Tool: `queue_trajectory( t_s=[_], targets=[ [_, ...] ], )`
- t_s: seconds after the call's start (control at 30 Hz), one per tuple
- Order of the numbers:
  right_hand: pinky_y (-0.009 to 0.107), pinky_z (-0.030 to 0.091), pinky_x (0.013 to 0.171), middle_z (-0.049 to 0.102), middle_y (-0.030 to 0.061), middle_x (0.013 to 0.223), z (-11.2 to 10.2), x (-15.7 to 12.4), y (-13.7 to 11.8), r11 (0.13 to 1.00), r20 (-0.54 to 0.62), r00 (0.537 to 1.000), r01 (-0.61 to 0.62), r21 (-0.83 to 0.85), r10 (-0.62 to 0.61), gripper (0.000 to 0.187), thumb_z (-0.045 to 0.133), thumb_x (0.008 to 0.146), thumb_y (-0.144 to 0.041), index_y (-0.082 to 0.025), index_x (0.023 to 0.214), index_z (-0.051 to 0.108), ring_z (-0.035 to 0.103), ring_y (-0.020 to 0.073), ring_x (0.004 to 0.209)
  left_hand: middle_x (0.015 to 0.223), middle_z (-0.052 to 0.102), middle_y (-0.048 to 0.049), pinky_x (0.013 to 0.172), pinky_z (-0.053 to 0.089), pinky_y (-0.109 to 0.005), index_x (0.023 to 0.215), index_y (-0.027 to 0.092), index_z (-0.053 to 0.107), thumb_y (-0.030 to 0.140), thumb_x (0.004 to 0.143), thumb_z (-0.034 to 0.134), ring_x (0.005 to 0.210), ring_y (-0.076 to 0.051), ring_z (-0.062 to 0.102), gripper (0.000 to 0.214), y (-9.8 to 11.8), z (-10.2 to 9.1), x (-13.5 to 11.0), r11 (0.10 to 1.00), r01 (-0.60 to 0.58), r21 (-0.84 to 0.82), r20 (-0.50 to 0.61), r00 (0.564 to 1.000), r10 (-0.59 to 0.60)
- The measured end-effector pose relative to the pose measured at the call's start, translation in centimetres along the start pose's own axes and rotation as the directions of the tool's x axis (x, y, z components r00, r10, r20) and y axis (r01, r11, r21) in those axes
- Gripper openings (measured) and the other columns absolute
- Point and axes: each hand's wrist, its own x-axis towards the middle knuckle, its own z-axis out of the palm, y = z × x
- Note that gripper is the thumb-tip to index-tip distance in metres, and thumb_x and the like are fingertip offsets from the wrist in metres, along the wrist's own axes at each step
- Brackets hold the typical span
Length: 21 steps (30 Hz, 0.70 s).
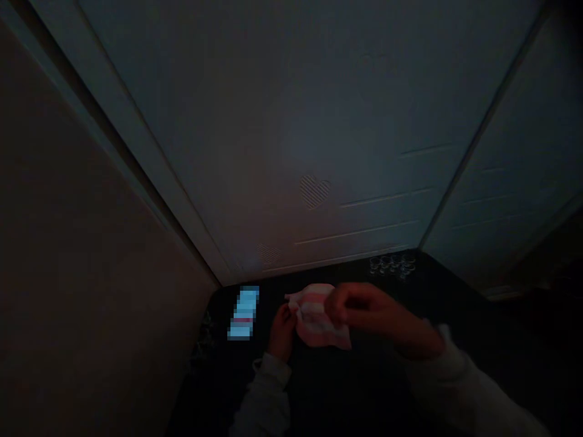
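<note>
There is one striped cloth [319, 331], pink and white, lying crumpled near the back of the dark bench [346, 394], between two bare hands. One lit screen [243, 312], blurred into blocks, lies to the left of the cloth and apart from it. Two striped hearts show on the pale panel behind, one larger heart [314, 192] and one fainter heart [268, 253] lower and to its left. At the right rear of the bench stands a group of clear, rounded pieces [392, 265], several of them, too dim and overlapped to count; more small, dark shapes [204, 340] sit along the left edge, also beyond counting

The left hand [282, 334] is closed around the gathered left edge of the cloth, fingers bent, pinching it. The right hand [371, 309] is over the cloth's right side, its fingers curled in toward the thumb; whether they grip anything, or touch the fabric, I cannot tell

Both forearms wear pale sleeves [268, 394]. The right hand hides part of the cloth from view. The pale panel [255, 121] rises along the bench's back edge, and a plain wall [68, 255] closes off the left side; the whole scene is very dark
</note>
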Motion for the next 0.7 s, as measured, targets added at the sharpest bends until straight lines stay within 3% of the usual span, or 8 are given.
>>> queue_trajectory(
  t_s=[0.13,0.23,0.3,0.5,0.7],
  targets=[
    [0.024,0.042,0.056,0.053,-0.0001,0.064,2.4,3.1,6.9,0.990,-0.250,0.965,-0.101,-0.099,0.074,0.026,0.050,0.076,-0.038,-0.016,0.063,0.052,0.050,0.0113,0.060,0.086,0.064,-0.0064,0.073,0.043,-0.031,0.086,0.016,0.056,0.024,0.060,0.064,0.081,-0.019,0.059,0.028,-0.1,-0.1,0.0,1.000,0.013,-0.025,0.027,1.000,-0.012],
    [0.027,0.043,0.067,0.058,0.0042,0.080,4.5,3.4,11.7,0.975,-0.276,0.961,-0.079,-0.207,0.019,0.016,0.046,0.080,-0.029,-0.016,0.075,0.055,0.053,0.0145,0.075,0.087,0.064,-0.0059,0.071,0.043,-0.029,0.088,0.016,0.055,0.023,0.062,0.063,0.081,-0.018,0.059,0.028,-0.3,-0.3,0.0,0.999,0.008,-0.042,0.016,1.000,-0.007],
    [0.030,0.042,0.073,0.058,0.0057,0.086,5.5,2.8,13.5,0.954,-0.291,0.956,-0.065,-0.293,-0.024,0.013,0.047,0.079,-0.026,-0.017,0.081,0.055,0.052,0.0163,0.081,0.087,0.063,-0.0050,0.071,0.043,-0.028,0.089,0.016,0.055,0.024,0.063,0.062,0.080,-0.017,0.058,0.028,-0.3,-0.4,0.0,0.999,0.008,-0.051,-0.006,1.000,-0.009],
    [0.031,0.041,0.078,0.057,0.0055,0.093,5.4,1.5,14.1,0.934,-0.194,0.980,-0.035,-0.355,-0.037,0.015,0.046,0.079,-0.022,-0.019,0.092,0.054,0.052,0.0171,0.088,0.086,0.062,-0.0038,0.074,0.042,-0.028,0.090,0.016,0.056,0.026,0.064,0.062,0.079,-0.016,0.058,0.028,0.2,-0.3,0.0,0.997,0.026,-0.070,-0.019,0.999,-0.027],
    [0.031,0.041,0.077,0.057,0.0058,0.091,5.5,1.5,14.4,0.916,-0.214,0.976,-0.061,-0.396,-0.028,0.016,0.045,0.079,-0.021,-0.017,0.092,0.054,0.052,0.0168,0.085,0.089,0.062,-0.0042,0.077,0.041,-0.030,0.093,0.017,0.055,0.024,0.067,0.059,0.084,-0.017,0.058,0.027,0.4,-0.4,-0.2,0.988,0.056,-0.141,-0.002,0.998,-0.057]
  ],
)
